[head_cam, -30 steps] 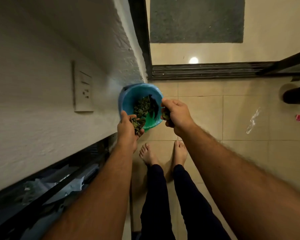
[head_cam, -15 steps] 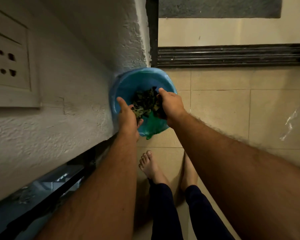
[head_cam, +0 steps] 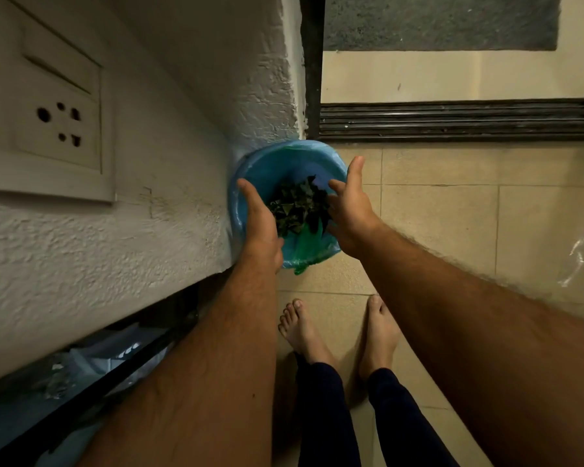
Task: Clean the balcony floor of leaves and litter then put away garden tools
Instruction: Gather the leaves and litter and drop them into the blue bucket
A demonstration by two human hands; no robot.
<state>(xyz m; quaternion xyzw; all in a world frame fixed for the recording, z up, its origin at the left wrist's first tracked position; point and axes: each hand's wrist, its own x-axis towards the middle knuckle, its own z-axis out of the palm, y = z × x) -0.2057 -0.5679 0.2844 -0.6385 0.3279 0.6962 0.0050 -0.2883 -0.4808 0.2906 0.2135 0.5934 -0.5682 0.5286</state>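
Note:
A blue bin [head_cam: 277, 160] lined with a green bag stands on the tiled floor in the corner by the white wall. A heap of dark dry leaves [head_cam: 299, 205] lies inside it. My left hand [head_cam: 258, 220] hovers over the bin's left side with fingers straight, holding nothing. My right hand [head_cam: 349, 205] is over the bin's right side, fingers spread and empty. Both palms face the leaves between them.
A rough white wall [head_cam: 132, 230] with a socket plate [head_cam: 53, 123] rises on the left. A dark sliding-door track [head_cam: 459, 121] crosses the floor behind the bin. A clear plastic scrap [head_cam: 579, 251] lies on the tiles at right. My bare feet [head_cam: 338, 332] stand just before the bin.
Both hands held leaves over the bin a second ago. They have let go; the leaves now lie in the bin and both hands are spread. The camera has moved closer.

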